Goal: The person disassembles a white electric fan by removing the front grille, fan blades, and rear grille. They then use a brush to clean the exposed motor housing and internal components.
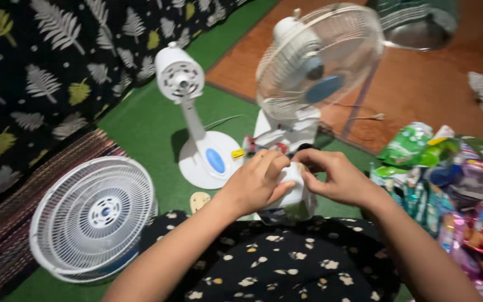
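Left hand: the left hand (255, 182) curls over the near-left side of a small white fan part (293, 193), fingers (272, 162) bent and closed onto its top edge, thumb pressed against its face.
Right hand: the right hand (336, 178) meets it from the other side — fingers (313, 158) pinched down on the top of the same part, close to the left fingertips.
Held part: white, rounded, with a darker greenish underside; exactly what kind of housing it is I cannot tell. It sits just above the lap, over a black cloth with pale flowers (286, 263), centre of the view.
Fan with blades: a white table fan (314, 61) with a wire guard and blue hub stands just beyond the hands, tilted and blurred.
Bare stand: a white fan stand with motor head (194, 120), blue oval on its round base, stands upright to the left of it on the green mat (146, 131).
Loose guard: a round white fan grille (93, 215) lies near the left forearm, at the mat's edge.
Right side: a heap of bright snack packets (448, 184) — green, pink and blue — lies beside the right forearm.
Far left: dark leaf-print fabric (45, 67).
Back: orange-brown floor (420, 84).
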